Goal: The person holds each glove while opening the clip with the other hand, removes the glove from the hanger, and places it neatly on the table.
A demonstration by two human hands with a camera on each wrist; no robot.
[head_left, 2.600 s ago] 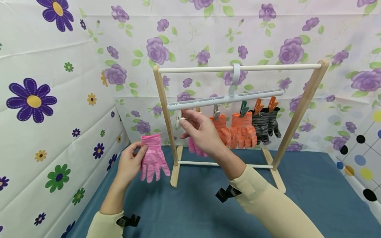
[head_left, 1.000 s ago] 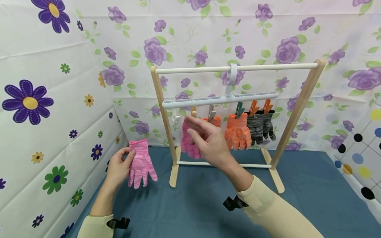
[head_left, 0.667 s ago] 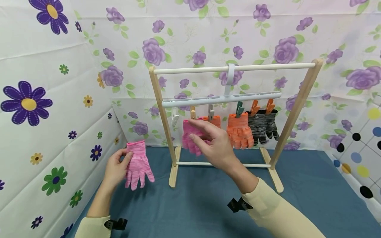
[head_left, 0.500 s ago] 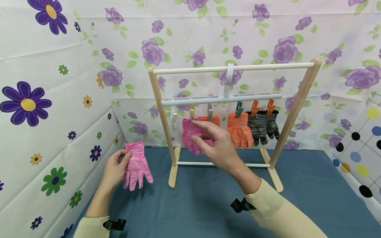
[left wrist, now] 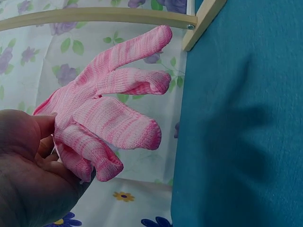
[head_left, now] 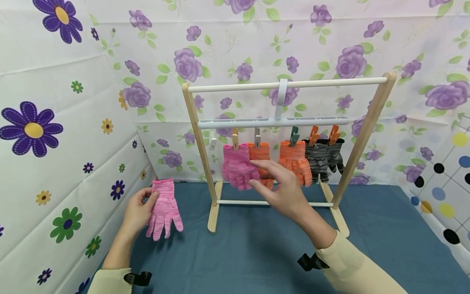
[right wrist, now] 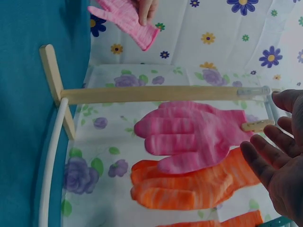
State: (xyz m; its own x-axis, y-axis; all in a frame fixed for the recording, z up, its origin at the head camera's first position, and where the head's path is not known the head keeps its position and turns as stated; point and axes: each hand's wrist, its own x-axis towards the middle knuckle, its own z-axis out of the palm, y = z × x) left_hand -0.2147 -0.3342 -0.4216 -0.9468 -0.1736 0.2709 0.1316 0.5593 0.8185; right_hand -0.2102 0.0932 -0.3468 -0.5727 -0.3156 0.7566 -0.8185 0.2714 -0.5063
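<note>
At the left, my left hand (head_left: 136,210) pinches a pink knit glove (head_left: 165,210) by its cuff; the glove's fingers hang down. In the left wrist view the thumb presses on that glove (left wrist: 109,94). My right hand (head_left: 284,192) is held up before the hanging gloves, thumb and fingers spread apart, with nothing in its grip. Beside its fingertips a second pink glove (head_left: 235,167) hangs from a tan clothespin (head_left: 235,139). Behind it an orange glove (head_left: 258,152) hangs from a grey clothespin (head_left: 257,137), partly hidden.
A pale hanger bar (head_left: 238,123) hooks over a wooden rack's (head_left: 367,134) top rod. Farther right hang another orange glove (head_left: 293,161) and dark grey gloves (head_left: 317,161) on clothespins. At the left end a white clothespin (head_left: 213,143) hangs alone. A blue cloth (head_left: 249,253) covers the table.
My right hand has left the white clothespin and moved right and down, past the hanging pink glove. My left hand has moved left and down with its glove. The hanger bar has levelled.
</note>
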